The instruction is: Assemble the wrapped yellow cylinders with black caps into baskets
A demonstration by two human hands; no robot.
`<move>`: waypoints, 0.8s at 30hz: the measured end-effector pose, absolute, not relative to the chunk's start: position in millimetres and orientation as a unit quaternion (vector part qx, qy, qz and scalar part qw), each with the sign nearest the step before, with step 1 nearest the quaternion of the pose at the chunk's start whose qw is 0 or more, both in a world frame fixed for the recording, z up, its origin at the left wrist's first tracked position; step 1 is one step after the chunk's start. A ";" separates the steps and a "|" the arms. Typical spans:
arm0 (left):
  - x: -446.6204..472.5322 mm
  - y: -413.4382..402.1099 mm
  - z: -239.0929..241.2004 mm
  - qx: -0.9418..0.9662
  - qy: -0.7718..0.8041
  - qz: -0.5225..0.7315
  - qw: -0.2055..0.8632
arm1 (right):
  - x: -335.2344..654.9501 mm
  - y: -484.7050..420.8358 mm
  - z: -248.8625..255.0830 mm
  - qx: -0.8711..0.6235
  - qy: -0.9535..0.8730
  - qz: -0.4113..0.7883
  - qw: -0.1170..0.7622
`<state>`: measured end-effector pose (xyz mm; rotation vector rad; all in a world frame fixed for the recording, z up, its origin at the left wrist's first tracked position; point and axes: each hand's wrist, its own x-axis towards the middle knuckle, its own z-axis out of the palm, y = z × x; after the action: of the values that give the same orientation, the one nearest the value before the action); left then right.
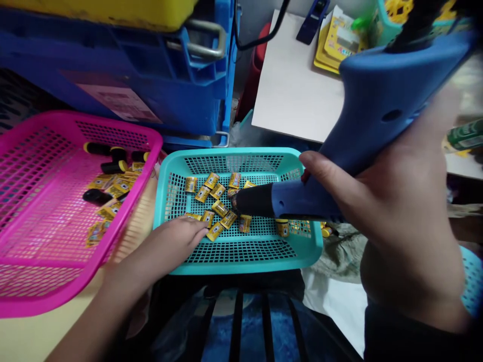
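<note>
My right hand (411,206) is wrapped round a blue heat gun (362,105), the thumb near a small red part. The gun's black nozzle (256,200) points left, low over a turquoise plastic basket (241,270). Small yellow labelled cylinders (220,207) lie scattered in the basket, several close to the nozzle tip. My left hand (179,244) reaches over the basket's near left rim, fingers stretched out among the cylinders. Its fingertips are at one yellow cylinder (208,218), and I cannot tell whether they press on it. The gun hides part of the basket's right side.
At left stands a pink basket (88,271) holding black pieces (113,167) and yellow labels. Behind it is a blue crate (143,85) with a metal latch. A white board (294,95) with yellow cards (337,42) lies beyond. A green can (466,134) is at right.
</note>
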<state>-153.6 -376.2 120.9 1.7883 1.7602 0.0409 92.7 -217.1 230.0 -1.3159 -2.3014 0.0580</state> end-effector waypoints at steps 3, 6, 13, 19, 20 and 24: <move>-147.8 -359.3 122.4 0.701 0.661 -0.006 0.268 | 94.3 -217.4 231.8 -0.523 -0.817 -0.009 0.242; -144.3 -338.6 108.8 0.716 0.669 0.004 0.199 | 98.1 -215.6 232.0 -0.547 -0.797 -0.037 0.252; -137.3 -335.8 64.9 0.758 0.615 -0.021 0.216 | 103.1 -213.8 228.8 -0.553 -0.795 -0.022 0.248; -129.9 -354.0 86.0 0.754 0.618 0.015 0.223 | 99.5 -212.1 226.6 -0.522 -0.819 -0.009 0.237; -129.1 -356.7 91.6 0.755 0.615 0.019 0.225 | 98.8 -212.2 226.5 -0.516 -0.822 -0.011 0.239; -126.4 -365.9 110.2 0.763 0.594 0.021 0.254 | 97.6 -213.2 226.9 -0.497 -0.834 -0.005 0.241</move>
<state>-126.4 -365.9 110.2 2.0715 1.6147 0.0575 97.6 -213.2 226.9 -1.3589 -2.2800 -0.0148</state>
